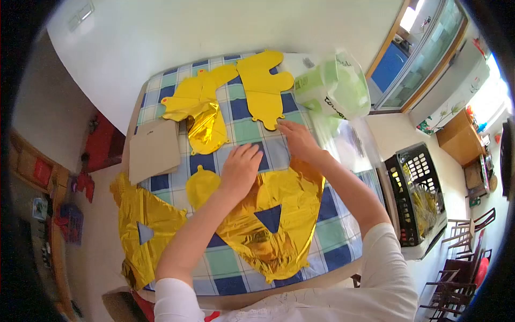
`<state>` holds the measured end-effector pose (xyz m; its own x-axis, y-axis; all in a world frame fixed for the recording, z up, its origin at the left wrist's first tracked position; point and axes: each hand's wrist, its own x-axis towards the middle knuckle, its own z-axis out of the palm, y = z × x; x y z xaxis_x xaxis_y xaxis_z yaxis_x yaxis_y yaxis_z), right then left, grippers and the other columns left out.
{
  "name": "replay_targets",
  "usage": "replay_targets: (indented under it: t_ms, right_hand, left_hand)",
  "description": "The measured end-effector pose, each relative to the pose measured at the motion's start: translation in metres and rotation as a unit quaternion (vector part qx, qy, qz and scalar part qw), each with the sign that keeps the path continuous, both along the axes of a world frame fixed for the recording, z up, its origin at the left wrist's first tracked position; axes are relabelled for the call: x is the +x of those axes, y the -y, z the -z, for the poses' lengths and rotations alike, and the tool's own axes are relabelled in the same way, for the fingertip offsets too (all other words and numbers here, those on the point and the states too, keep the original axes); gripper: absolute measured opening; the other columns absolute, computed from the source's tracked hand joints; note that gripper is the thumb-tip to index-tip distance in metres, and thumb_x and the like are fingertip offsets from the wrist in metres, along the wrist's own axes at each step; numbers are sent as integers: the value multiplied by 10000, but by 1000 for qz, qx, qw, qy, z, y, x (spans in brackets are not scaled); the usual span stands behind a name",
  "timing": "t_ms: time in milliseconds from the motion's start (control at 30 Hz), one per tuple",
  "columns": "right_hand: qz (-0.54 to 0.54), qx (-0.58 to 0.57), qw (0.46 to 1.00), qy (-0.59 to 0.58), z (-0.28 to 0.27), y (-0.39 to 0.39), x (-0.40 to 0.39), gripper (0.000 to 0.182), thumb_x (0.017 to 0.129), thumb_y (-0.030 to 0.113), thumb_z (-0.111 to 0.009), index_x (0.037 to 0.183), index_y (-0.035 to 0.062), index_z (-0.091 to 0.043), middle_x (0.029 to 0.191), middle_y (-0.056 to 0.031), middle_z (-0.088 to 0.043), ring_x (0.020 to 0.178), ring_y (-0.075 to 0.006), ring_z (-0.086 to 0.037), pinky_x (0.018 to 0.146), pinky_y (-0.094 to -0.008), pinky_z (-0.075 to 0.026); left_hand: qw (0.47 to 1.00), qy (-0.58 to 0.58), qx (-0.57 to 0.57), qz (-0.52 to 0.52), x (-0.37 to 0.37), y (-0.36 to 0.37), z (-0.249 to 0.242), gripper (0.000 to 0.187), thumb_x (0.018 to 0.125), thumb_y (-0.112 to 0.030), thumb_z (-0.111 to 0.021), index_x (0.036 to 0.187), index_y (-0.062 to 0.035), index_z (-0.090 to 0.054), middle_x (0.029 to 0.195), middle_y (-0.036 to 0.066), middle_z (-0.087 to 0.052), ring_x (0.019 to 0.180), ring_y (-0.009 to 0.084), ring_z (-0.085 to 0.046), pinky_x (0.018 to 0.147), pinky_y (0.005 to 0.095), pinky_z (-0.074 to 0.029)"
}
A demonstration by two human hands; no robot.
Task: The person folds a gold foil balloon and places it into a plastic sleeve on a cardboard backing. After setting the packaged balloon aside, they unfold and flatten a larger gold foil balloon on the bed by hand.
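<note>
A flat gold foil letter balloon (289,201), shaped like an A with a triangular hole, lies on the checked tablecloth (332,247) in front of me. My left hand (241,167) rests on its upper edge, fingers laid out flat. Farther forward, my right hand (298,140) reaches past the foil with its fingers stretched out. Its fingertips are right at the lower tabs of a flat yellow letter balloon (263,88). A second A-shaped foil balloon (145,222) lies at the left edge of the table. The rounded end of another gold piece (201,187) shows beside my left forearm.
Another folded gold balloon (198,99) lies at the back left, near grey-brown cardboard sheets (153,150). A green and white plastic package (335,88) stands at the back right, with clear plastic (348,145) below it. A black basket (413,198) is off to the right.
</note>
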<state>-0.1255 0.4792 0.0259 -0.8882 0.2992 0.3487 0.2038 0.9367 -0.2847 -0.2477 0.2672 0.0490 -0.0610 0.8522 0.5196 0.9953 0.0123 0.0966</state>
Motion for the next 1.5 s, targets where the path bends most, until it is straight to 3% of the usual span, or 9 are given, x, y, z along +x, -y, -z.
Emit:
replay_targets:
  t_ms: [233,333,667,967,1067,1167,1267,1367,1500]
  right_hand:
    - [-41,-92,994,-36,18,-37,-53,459,792,-33,-532,1244,51,-547,1169,-192,-610,1097,-383,-557,927,-435,-450]
    - [-26,-113,993,-13,15,-44,-59,420,789,-22,-550,1202,50,-569,1095,-194,-643,1035,-385,-589,858,-452,-472]
    - [-28,-204,978,-31,14,-65,-65,317,814,8,-527,1111,74,-618,992,-163,-684,915,-377,-641,805,-426,-511]
    - [-1,-234,972,4,-3,-61,-66,211,855,166,-591,1026,76,-677,952,-194,-667,879,-375,-638,753,-420,-511]
    - [23,-263,964,-6,-4,-62,-67,214,858,203,-610,1014,74,-678,931,-198,-665,864,-385,-631,739,-425,-507]
    - [25,-250,967,-35,0,-64,-70,184,852,174,-615,984,56,-664,901,-196,-662,849,-388,-631,738,-430,-505]
    - [19,-230,973,-20,-1,-63,-71,153,845,143,-624,949,32,-641,870,-201,-649,820,-396,-624,719,-451,-495]
    - [9,-101,986,-135,20,-68,-78,151,837,122,-634,954,30,-609,852,-208,-635,793,-396,-618,693,-471,-482]
    - [109,-68,973,-193,18,-73,-87,169,870,137,-599,1008,45,-569,886,-202,-644,820,-404,-614,684,-481,-473]
  left_hand:
    - [997,-29,70,-1,-37,-110,36,196,790,-75,-570,970,-21,-627,987,82,-618,1007,260,-580,851,363,-494]
    - [994,30,-108,-7,-49,-122,41,180,840,-76,-553,991,-60,-649,1050,98,-642,1041,282,-585,858,401,-491]
    - [884,451,-124,-9,-102,-148,27,187,767,-169,-697,883,-25,-728,801,162,-700,741,281,-676,686,344,-511]
    - [932,351,-69,-57,-88,-152,25,196,790,-153,-726,895,10,-698,752,109,-691,663,160,-660,622,299,-514]
    - [828,557,-59,-26,-100,-162,44,193,747,-155,-737,841,8,-692,765,137,-692,704,237,-668,656,328,-509]
    - [854,519,-10,-31,-99,-162,47,177,747,-133,-736,793,26,-673,693,128,-668,646,227,-655,636,325,-510]
    - [891,447,-53,-56,-88,-156,25,222,797,-80,-706,979,35,-653,910,130,-679,797,208,-666,674,312,-522]
    - [981,151,39,-119,-62,-142,23,460,778,-108,-719,1201,-37,-554,1230,162,-575,1090,266,-574,863,384,-478]
    - [995,89,-39,14,-49,-121,30,647,789,-172,-702,1366,-114,-417,1420,161,-406,1299,347,-392,1036,482,-356]
